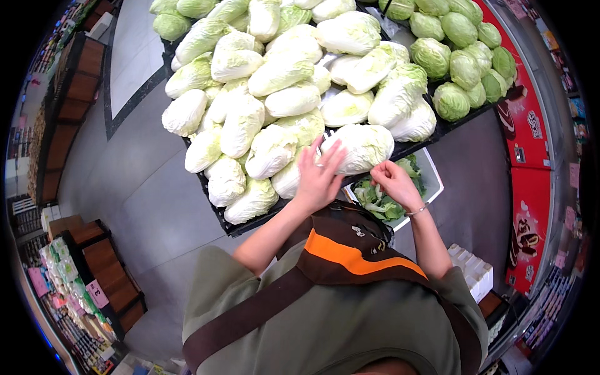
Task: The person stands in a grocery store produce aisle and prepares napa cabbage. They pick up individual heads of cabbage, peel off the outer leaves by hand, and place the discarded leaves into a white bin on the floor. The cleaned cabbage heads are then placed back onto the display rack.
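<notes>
Napa cabbages (281, 72) lie heaped on a black display stand (229, 229) in front of me. My left hand (321, 176), fingers spread, rests against the left end of a napa cabbage (361, 147) at the stand's near edge. Just off that cabbage's lower right side is my right hand (396, 183), its fingers curled together; whether something thin is pinched in them cannot be told. Below the right hand, a white foam box (433, 192) holds loose green leaves (382, 204), partly hidden by the stand and my apron.
Round green cabbages (459, 28) are piled at the stand's right. A red freezer case (529, 206) runs along the right side. White foam trays (471, 272) stand near my right elbow. Wooden shelf units (108, 276) with packaged goods line the left. Grey floor tiles lie between.
</notes>
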The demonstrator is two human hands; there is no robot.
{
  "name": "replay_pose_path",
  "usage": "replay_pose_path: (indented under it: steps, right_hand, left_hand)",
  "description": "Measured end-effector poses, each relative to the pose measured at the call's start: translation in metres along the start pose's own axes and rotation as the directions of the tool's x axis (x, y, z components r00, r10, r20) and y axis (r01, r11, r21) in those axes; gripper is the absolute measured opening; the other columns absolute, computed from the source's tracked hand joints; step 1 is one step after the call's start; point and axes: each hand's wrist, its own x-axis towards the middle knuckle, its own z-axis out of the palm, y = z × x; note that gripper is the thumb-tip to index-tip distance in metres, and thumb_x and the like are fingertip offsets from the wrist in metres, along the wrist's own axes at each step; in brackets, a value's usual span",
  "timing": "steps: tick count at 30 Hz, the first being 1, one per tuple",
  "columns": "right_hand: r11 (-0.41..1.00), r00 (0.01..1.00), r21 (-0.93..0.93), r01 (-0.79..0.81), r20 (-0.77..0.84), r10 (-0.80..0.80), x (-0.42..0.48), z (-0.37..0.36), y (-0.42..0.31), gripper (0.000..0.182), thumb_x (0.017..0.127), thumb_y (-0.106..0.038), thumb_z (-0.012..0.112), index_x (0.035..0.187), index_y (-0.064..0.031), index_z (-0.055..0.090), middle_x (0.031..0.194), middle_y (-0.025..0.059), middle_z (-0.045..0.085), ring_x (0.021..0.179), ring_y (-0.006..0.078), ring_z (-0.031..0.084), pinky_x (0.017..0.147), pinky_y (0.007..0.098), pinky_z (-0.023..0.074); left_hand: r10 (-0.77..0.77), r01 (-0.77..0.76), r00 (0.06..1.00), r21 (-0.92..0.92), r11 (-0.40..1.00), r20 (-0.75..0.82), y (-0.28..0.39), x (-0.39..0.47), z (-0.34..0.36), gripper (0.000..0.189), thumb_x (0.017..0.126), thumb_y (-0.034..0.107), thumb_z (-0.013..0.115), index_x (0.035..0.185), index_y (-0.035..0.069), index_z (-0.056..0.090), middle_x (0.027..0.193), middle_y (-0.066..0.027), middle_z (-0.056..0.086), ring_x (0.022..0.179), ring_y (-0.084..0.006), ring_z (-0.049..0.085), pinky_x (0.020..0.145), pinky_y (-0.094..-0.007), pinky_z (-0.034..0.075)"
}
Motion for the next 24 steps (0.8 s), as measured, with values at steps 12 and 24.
replay_pose_path:
  steps: [12, 24]
  right_hand:
    - [0.996, 0.984, 0.045, 0.078, 0.160, -0.084, 0.040, 0.054, -0.095, 0.040, 0.090, -0.027, 0.065, 0.112, 0.0045, 0.054, 0.094, 0.0095, 0.064, 0.070, 0.0108, 0.061, 0.058, 0.0244, 0.0491]
    - [0.244, 0.597, -0.791, 0.561, 0.183, -0.781, 0.204, 0.094, -0.173, 0.099, 0.063, -0.022, 0.083, 0.144, -0.0014, 0.031, 0.146, 0.0250, 0.033, 0.136, 0.0413, 0.029, 0.114, 0.0451, 0.0266]
  left_hand:
    - [-0.461, 0.524, 0.833, 0.168, 0.835, -0.306, -0.110, -0.004, -0.126, 0.066, 0.081, 0.021, 0.074, 0.135, -0.002, 0.044, 0.136, -0.0238, 0.043, 0.124, -0.0387, 0.042, 0.105, -0.0445, 0.036]
    - [-0.545, 0.526, 0.837, 0.327, 0.785, -0.037, -0.138, 0.030, -0.126, 0.107, 0.064, 0.045, 0.084, 0.145, -0.002, 0.032, 0.122, -0.0272, 0.054, 0.108, -0.0386, 0.050, 0.094, -0.0445, 0.043]
